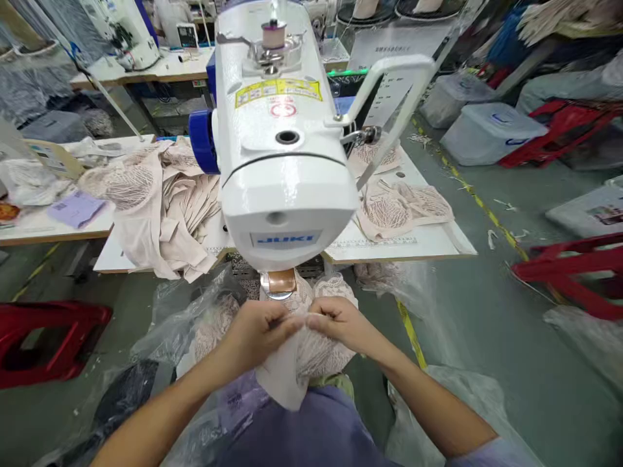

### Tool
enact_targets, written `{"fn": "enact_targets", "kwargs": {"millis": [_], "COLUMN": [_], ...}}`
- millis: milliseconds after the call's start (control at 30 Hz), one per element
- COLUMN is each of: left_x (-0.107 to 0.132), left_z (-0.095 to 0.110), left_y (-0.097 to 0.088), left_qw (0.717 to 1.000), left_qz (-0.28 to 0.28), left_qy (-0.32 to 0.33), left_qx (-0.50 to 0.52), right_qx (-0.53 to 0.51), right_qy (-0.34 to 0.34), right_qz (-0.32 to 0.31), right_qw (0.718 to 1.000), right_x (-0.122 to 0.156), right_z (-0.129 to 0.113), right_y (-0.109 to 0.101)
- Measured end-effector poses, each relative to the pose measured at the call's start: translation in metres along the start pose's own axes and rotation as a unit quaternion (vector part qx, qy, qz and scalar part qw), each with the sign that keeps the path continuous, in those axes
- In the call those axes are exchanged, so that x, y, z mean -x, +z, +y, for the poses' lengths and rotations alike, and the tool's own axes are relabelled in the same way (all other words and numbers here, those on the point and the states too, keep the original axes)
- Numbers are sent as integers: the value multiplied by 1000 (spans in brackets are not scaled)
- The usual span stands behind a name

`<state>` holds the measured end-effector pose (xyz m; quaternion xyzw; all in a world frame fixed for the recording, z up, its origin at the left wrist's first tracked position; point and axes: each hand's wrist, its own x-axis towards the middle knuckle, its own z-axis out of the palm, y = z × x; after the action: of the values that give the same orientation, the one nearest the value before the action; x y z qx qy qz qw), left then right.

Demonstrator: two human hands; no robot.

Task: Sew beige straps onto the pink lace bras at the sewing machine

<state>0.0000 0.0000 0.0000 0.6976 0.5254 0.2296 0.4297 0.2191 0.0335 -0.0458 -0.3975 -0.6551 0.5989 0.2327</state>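
The left hand (257, 329) and right hand (342, 322) were each pinched onto the lace piece (318, 353), fingertips meeting, apparently to keep its edges aligned, just off the table's (428, 243) front edge under the sewing machine (287, 168).

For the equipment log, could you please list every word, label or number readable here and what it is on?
"JUKI": nameplate on the sewing machine head.
Yellow warning label: too small to read.
Red round sticker: blurred.
Table ruler scale: numbers unreadable.
No text on the lace fabric.
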Motion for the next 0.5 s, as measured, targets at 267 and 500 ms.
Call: {"fn": "enact_targets", "kwargs": {"millis": [267, 500], "left_x": [-30, -40], "left_z": [-18, -20], "left_y": [-27, -29], "left_qw": [974, 974], "left_qz": [197, 212], "left_qy": [-115, -68], "left_qx": [16, -50], "right_qx": [44, 34], "right_qy": [-19, -17], "right_qz": [115, 110], "right_qw": [992, 993], "right_x": [-50, -62], "right_z": [-13, -13], "right_y": [-1, -12]}}
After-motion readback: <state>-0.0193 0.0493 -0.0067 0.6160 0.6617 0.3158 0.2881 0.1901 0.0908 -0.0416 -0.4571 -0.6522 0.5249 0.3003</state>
